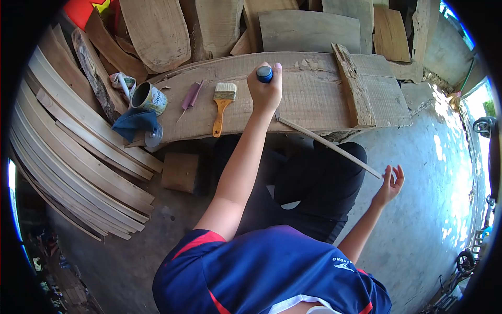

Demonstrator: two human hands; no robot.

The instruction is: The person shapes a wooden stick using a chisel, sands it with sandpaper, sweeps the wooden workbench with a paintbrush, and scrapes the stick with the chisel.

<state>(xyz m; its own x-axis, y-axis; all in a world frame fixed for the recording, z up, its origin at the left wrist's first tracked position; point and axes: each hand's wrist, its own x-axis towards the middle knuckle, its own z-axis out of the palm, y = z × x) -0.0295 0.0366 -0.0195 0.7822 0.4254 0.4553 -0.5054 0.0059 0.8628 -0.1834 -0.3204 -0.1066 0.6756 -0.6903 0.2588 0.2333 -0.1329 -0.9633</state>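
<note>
My left hand (264, 91) is closed around a blue-handled tool (264, 74), its grey butt facing up; the kind cannot be told. A dark metal tip shows below the fist at the near end of a thin wooden stick (329, 145). The stick slants from the plank (308, 107) across my right thigh. My right hand (389, 186) is beside the stick's other end, fingers apart, and seems just to touch it. Left of the fist, a paintbrush (222, 107) with an orange handle lies on the plank, beside a folded purple sheet (193, 95).
A tin can (148, 98), a blue cloth (135, 124) and a clear round disc (153, 136) stand at the plank's left end. A rough wood strip (353, 86) lies across its right part. Long slats (83, 162) are stacked left; boards (308, 31) lean behind.
</note>
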